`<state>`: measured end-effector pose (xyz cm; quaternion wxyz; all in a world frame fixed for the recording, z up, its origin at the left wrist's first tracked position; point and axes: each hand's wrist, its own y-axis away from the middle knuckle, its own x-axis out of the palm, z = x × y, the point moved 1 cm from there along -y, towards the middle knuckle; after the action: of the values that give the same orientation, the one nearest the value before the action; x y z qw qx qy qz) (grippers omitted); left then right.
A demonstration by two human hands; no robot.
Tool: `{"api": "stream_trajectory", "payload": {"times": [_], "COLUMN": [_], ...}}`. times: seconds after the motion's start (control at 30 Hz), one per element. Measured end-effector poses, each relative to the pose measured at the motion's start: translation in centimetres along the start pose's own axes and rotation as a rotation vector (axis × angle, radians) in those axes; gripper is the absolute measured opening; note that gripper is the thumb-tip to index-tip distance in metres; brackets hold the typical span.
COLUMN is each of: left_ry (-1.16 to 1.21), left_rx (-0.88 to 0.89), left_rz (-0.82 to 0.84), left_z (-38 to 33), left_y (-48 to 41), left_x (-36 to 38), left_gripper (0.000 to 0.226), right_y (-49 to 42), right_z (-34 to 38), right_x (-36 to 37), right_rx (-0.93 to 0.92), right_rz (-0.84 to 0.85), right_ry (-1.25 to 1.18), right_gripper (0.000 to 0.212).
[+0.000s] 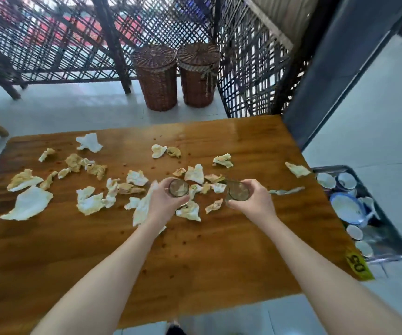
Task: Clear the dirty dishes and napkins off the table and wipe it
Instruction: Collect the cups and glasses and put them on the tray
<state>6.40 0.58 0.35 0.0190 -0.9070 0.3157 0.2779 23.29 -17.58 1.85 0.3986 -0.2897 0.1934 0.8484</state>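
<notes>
With dishes already binned in grey tub (388,240) off table's (219,250) right edge, left hand (163,201), right hand (253,201) each clamped round a glass (178,187) mid-table, probably tub-bound; crumpled napkins (91,201) left strewn across far half.

Crumpled napkins (29,203) lie across the table (219,250); a tray (388,240) of dishes (345,207) sits right of it

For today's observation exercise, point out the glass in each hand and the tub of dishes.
Glass in left hand (178,187), head view, on its open mouth.
Glass in right hand (238,191), head view, on its open mouth.
Tub of dishes (391,240), head view, on its bare inner wall.
</notes>
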Motion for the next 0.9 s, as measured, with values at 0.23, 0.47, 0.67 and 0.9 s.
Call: {"api": "stream_trajectory", "payload": {"times": [0.23,0.47,0.67,0.9], "left_ry": [-0.049,-0.017,-0.04,-0.02], "left_rx": [0.047,0.095,0.132,0.2], "left_rz": [0.048,0.127,0.209,0.29], "left_z": [-5.6,-11.4,-15.4,-20.0], "left_y": [3.0,4.7,5.1,4.3], "left_x": [8.5,15.7,21.2,28.6], "left_gripper": [0.059,0.054,0.055,0.059], "right_y": [2.4,3.9,4.3,3.5], "right_z": [-7.0,-12.7,-16.6,-21.5], "right_x": [-9.0,-16.1,-20.3,-25.2], "right_rx": [0.064,0.095,0.17,0.242], "right_rz": [-0.098,-0.172,-0.242,-0.305], "right_ry": [-0.037,-0.096,-0.135,-0.13], "right_gripper": [0.063,0.061,0.062,0.062]}}
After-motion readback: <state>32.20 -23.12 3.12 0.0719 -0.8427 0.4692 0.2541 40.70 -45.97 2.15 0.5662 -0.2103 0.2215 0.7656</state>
